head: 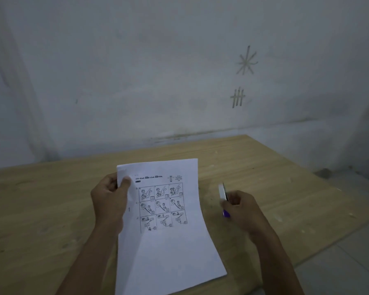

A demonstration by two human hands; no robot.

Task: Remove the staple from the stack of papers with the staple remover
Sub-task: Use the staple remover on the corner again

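Above a wooden table (51,199), left hand (110,201) pinches the papers (168,241) near their far-left corner; right hand (241,207), well apart, grips the remover (223,193); staple unseen, removal seemingly not begun.

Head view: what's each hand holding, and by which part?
Left hand pinches the stack of papers at its upper left edge, thumb on top. Right hand grips the staple remover around its middle, both ends showing.
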